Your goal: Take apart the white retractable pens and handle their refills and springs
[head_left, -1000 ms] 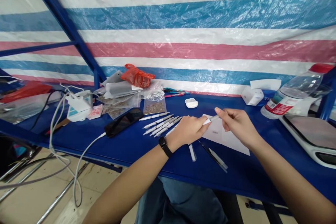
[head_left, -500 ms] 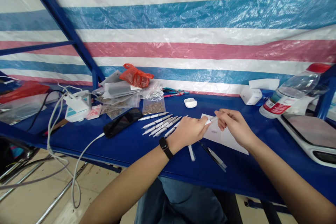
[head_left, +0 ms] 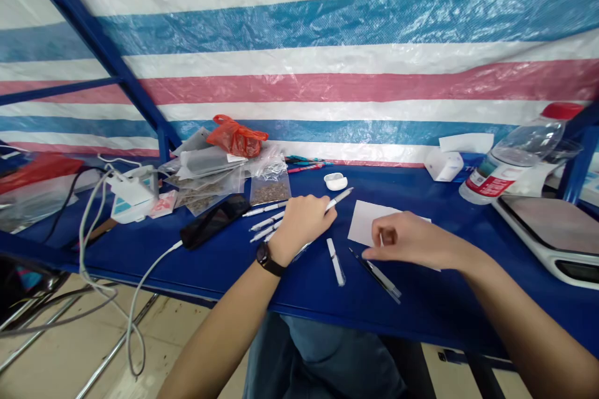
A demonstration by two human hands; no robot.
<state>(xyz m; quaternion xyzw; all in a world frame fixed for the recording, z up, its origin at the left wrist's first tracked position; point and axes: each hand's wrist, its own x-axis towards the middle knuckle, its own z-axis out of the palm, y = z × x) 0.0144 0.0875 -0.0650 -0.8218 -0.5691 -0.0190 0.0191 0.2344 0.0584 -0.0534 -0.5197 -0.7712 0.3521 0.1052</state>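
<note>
- While a few pens (head_left: 264, 222) lie in a row at left, the left hand (head_left: 304, 221) curls its fingers around another pen (head_left: 339, 198).
- The right hand (head_left: 412, 243), fingers loosely bent, rests over a paper sheet (head_left: 367, 221).
- A white pen (head_left: 336, 262) and a dark pen (head_left: 374, 274) lie apart, nearer.

A striped tarpaulin (head_left: 299, 56) walls the blue metal frame (head_left: 91, 43) above a tiled floor (head_left: 187, 343).

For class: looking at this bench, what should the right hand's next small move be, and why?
The right hand looks empty and sits nearest the dark slim pen part, so it should probably pick that up, while the left hand holds a white pen.
</note>
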